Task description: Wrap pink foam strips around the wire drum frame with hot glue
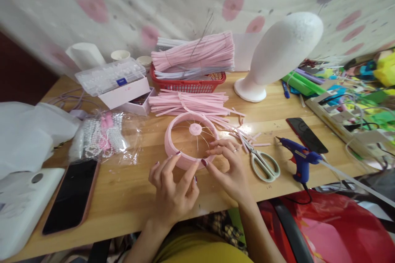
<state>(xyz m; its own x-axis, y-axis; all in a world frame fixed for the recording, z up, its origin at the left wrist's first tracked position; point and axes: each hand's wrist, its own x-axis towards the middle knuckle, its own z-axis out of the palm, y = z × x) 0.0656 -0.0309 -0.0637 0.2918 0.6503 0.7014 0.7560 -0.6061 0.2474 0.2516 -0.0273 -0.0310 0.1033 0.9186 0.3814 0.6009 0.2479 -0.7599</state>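
A round pink frame (pixel 173 152) stands on the wooden table in front of me. Thin wires run from its band to a small pink disc (pixel 195 129) in the middle. My left hand (pixel 175 187) pinches the near side of the band between thumb and fingers. On the near right part of the same band, my right hand (pixel 226 168) grips with thumb below and fingers over the rim. A pink strip loops up from the frame's far edge towards a pile of pink fuzzy strips (pixel 191 103). Scissors (pixel 264 165) with pale handles lie right of my right hand.
Behind the pile, a red basket (pixel 188 86) carries bundled pink and pale strips. A white foam head (pixel 277 53) stands at the back right. Rightward lie a blue glue gun (pixel 299 156) and a dark phone (pixel 307 134). Bagged beads (pixel 106 135) and another phone (pixel 72 195) are left.
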